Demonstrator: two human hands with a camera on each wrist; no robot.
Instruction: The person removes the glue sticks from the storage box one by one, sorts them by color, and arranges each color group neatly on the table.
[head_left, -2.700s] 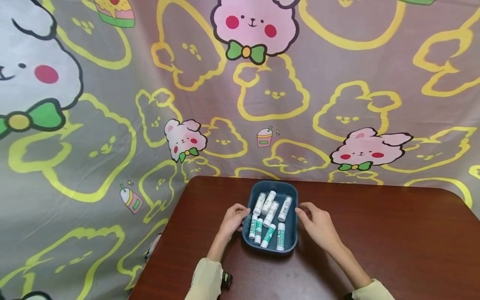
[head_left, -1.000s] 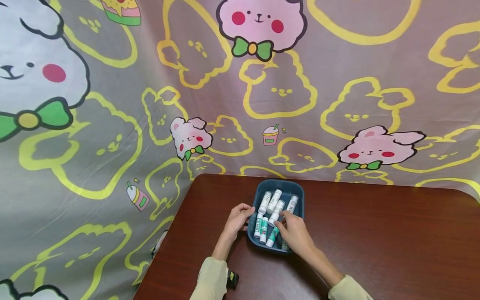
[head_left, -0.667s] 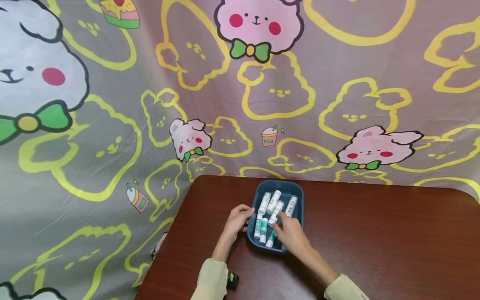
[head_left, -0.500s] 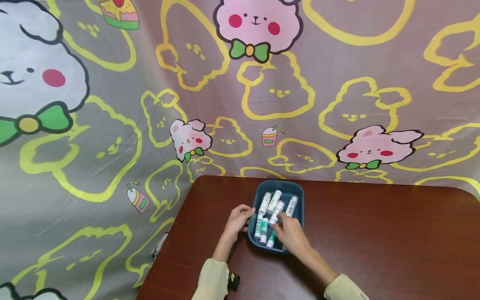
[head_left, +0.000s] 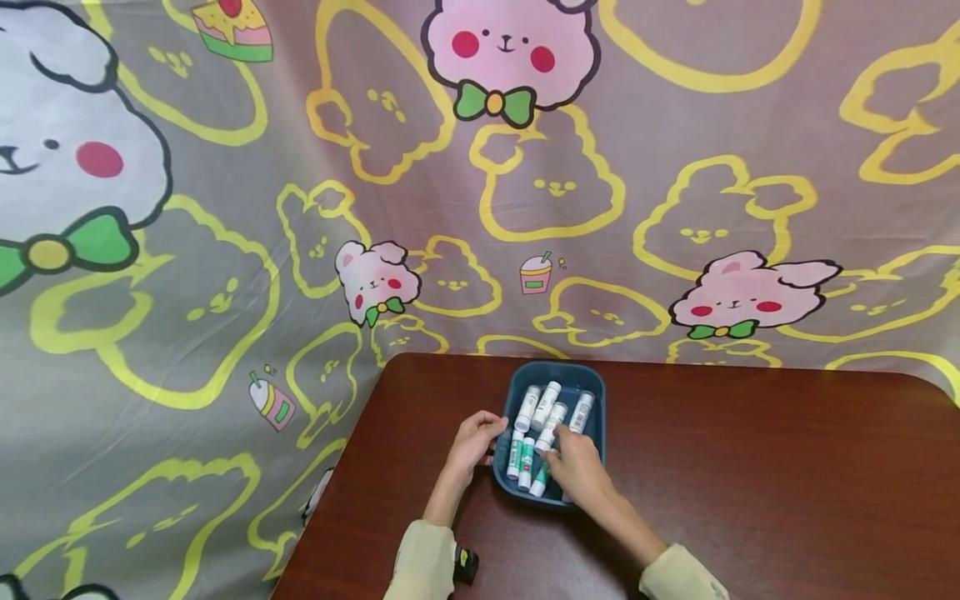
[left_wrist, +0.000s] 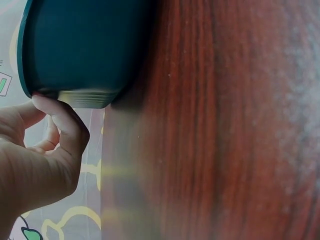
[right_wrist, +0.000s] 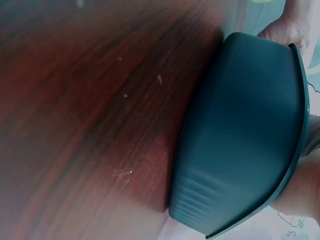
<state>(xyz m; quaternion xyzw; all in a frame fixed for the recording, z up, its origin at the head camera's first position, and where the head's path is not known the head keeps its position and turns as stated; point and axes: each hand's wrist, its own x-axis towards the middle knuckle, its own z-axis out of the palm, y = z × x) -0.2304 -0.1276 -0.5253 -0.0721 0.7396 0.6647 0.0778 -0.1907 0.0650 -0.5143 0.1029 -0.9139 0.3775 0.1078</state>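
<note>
In the head view, a dark blue plastic bin [head_left: 555,371] on the table holds several white glue sticks [head_left: 546,406] in its far half. Green-and-white glue sticks [head_left: 527,463] lie in its near half. My left hand [head_left: 471,443] holds the bin's left rim between thumb and fingers; in the left wrist view its fingertips meet the outer wall. My right hand [head_left: 581,468] reaches over the right rim, thumb and index finger beside a middle white glue stick [head_left: 551,427]. Its palm covers the near right corner. The bin's wall hides those fingers in the right wrist view.
The bin stands near the back edge of a brown wooden table [head_left: 750,467]. Behind and to the left hangs a grey curtain [head_left: 450,196] with cartoon rabbits. A small black object [head_left: 466,564] sits by my left cuff.
My right hand left the bin's right side and moved in over the glue sticks, where it has stayed nearly still. The left hand keeps its place at the left rim.
</note>
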